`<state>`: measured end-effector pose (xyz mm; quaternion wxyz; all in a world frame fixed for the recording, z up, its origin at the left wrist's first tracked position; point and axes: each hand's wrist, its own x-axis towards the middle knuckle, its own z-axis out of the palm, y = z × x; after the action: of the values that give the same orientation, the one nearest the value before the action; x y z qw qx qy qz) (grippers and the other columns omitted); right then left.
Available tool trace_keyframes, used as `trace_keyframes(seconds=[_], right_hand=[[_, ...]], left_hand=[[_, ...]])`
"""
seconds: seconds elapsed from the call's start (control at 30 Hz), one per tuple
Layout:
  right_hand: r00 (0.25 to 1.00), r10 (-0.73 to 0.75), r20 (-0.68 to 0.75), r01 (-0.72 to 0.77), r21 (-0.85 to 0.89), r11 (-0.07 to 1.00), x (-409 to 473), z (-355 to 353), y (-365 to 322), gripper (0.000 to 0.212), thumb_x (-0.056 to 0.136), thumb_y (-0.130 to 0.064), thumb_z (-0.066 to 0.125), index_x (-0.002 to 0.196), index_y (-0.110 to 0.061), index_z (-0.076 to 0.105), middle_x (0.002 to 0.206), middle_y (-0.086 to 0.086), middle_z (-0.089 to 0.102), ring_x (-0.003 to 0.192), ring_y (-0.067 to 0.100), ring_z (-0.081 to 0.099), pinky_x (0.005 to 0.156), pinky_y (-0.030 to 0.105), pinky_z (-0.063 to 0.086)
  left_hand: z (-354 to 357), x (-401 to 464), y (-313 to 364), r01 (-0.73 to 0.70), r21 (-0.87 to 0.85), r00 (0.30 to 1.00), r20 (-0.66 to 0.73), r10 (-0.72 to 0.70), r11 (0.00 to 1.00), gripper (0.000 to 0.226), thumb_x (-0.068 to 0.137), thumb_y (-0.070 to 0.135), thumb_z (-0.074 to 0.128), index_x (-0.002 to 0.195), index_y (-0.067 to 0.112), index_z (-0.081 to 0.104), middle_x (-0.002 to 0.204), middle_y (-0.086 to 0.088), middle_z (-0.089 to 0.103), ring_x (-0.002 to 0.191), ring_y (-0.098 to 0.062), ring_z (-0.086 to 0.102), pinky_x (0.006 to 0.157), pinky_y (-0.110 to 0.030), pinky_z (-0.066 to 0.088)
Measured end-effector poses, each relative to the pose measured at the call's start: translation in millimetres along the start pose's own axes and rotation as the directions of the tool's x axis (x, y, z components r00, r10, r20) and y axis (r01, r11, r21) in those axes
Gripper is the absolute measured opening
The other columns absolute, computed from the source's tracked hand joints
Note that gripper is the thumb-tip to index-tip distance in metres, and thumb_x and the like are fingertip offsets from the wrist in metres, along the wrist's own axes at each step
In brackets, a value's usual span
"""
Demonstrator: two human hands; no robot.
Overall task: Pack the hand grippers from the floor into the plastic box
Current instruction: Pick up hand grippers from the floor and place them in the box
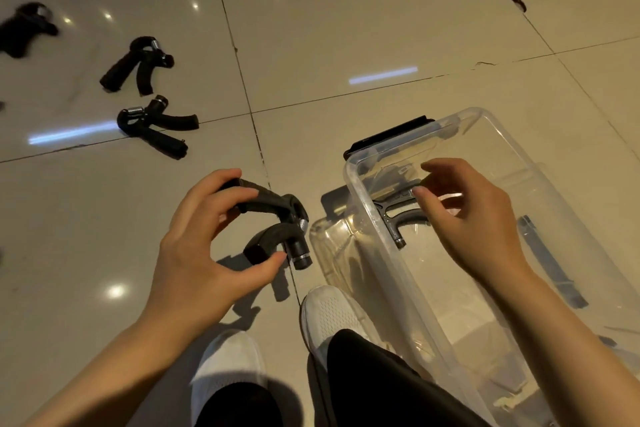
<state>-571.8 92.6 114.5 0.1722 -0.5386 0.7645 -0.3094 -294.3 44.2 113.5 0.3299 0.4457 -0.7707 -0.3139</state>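
A: What lies nearest the plastic box [367,184]?

B: Two white shoes [332,314] and black trouser legs [374,381], just left of its near end. Above them, the person's left hand [204,246] grips a black hand gripper [277,218] just left of the box: fingers curled over the upper handle, thumb under the end of the lower one. Its spring and knob point toward the box wall.

A: And the right hand [474,215]?

B: It hovers over the open box, fingers loosely bent, holding nothing. Beneath its fingertips a second gripper [394,218] lies inside the box, against the left wall.

A: Any lettering?

B: There may be small marks on that gripper's arm, too blurred to read. No brand can be made out.

A: Farther off?

B: A black clip [391,133] sits at the box's far end. Well to the far left of the box, three more grippers lie on the tiled floor [346,45]: one nearer [156,126], one behind it [136,62], and a blurred one [26,28] at the picture's edge.
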Motion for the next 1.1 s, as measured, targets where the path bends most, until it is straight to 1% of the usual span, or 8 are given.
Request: trace_keyframes(seconds=[0.1,0.2,0.43,0.63,0.8,0.93,1.0,1.1], right_hand=[[0.958,-0.273,0.084,0.265,0.094,0.96,-6.9,1.4,-43.8,0.028,0.089,-0.032,0.059,0.115,-0.024,0.058,0.106,-0.01,0.06,0.096,-0.001,0.057,0.08,0.012,0.046],[0.896,-0.407,0.177,0.393,0.111,0.913,-14.3,12.2,-65.1,0.042,0.083,-0.041,0.059,0.12,-0.022,0.057,0.117,-0.01,0.055,0.109,0.002,0.05,0.091,0.014,0.041],[0.941,-0.333,0.056,0.33,0.059,0.942,-17.0,15.5,-60.0,0.048,0.077,-0.055,0.06,0.112,-0.022,0.063,0.103,-0.017,0.058,0.095,-0.001,0.054,0.079,0.019,0.048],[0.961,-0.223,-0.161,0.239,0.09,0.967,-15.5,-5.2,-65.5,0.025,0.087,-0.035,0.057,0.112,-0.028,0.058,0.093,-0.018,0.059,0.082,0.0,0.06,0.068,0.012,0.05],[0.921,-0.169,-0.351,0.167,-0.038,0.985,3.6,-55.8,-42.4,0.026,0.091,-0.016,0.058,0.116,-0.024,0.056,0.102,-0.008,0.055,0.091,-0.005,0.054,0.077,0.006,0.045],[0.927,-0.195,-0.322,0.092,-0.308,0.947,-1.2,-73.8,-13.0,0.026,0.088,-0.016,0.057,0.113,-0.014,0.063,0.095,0.0,0.052,0.087,0.021,0.055,0.067,0.033,0.048],[0.955,-0.172,-0.242,0.05,-0.441,0.896,-3.2,-72.1,-3.2,0.024,0.087,-0.015,0.058,0.11,-0.013,0.064,0.091,0.006,0.055,0.083,0.029,0.054,0.059,0.033,0.04],[1.0,-0.024,0.007,0.023,-0.64,0.768,-4.4,-60.3,6.2,0.021,0.091,-0.02,0.052,0.109,-0.014,0.062,0.091,0.005,0.054,0.083,0.026,0.049,0.058,0.032,0.036]], left_hand=[[-3.5,3.0,15.6,-0.084,-0.003,0.993,-0.078,0.084,0.996,0.064,0.064,0.036,0.075,0.121,0.026,0.046,0.139,-0.002,0.04,0.126,-0.017,0.043,0.096,-0.04,0.048],[-9.6,8.5,31.7,-0.106,-0.067,0.98,-0.177,0.093,0.992,0.067,0.062,0.032,0.077,0.119,0.028,0.043,0.137,-0.001,0.039,0.127,-0.014,0.042,0.094,-0.034,0.049],[-8.8,19.7,46.3,-0.038,-0.286,0.971,-0.239,-0.032,0.958,0.061,0.06,0.03,0.079,0.111,0.032,0.045,0.135,0.002,0.041,0.124,-0.023,0.045,0.093,-0.031,0.049],[8.6,35.3,56.4,0.023,-0.424,0.986,-0.139,-0.091,0.906,0.07,0.057,0.038,0.08,0.115,0.039,0.04,0.127,0.009,0.041,0.124,-0.01,0.043,0.096,-0.025,0.046],[41.5,40.7,61.0,-0.011,-0.168,0.968,0.246,0.053,0.986,0.094,0.057,0.069,0.066,0.135,0.053,0.017,0.143,0.028,0.015,0.131,0.012,0.017,0.103,-0.005,0.021],[76.7,29.6,42.5,-0.181,0.261,0.9,0.432,0.053,0.948,0.09,0.07,0.086,0.024,0.144,0.046,-0.007,0.155,0.012,-0.017,0.14,-0.006,-0.02,0.115,-0.043,0.0],[87.9,27.5,32.2,-0.273,0.413,0.874,0.484,0.045,0.869,0.087,0.078,0.083,0.015,0.149,0.033,0.006,0.157,-0.004,-0.007,0.143,-0.019,-0.013,0.112,-0.058,0.004],[96.2,25.7,23.6,-0.316,0.456,0.848,0.529,0.032,0.832,0.086,0.082,0.081,0.015,0.15,0.028,0.01,0.157,-0.008,-0.006,0.144,-0.022,-0.007,0.109,-0.061,0.009]])
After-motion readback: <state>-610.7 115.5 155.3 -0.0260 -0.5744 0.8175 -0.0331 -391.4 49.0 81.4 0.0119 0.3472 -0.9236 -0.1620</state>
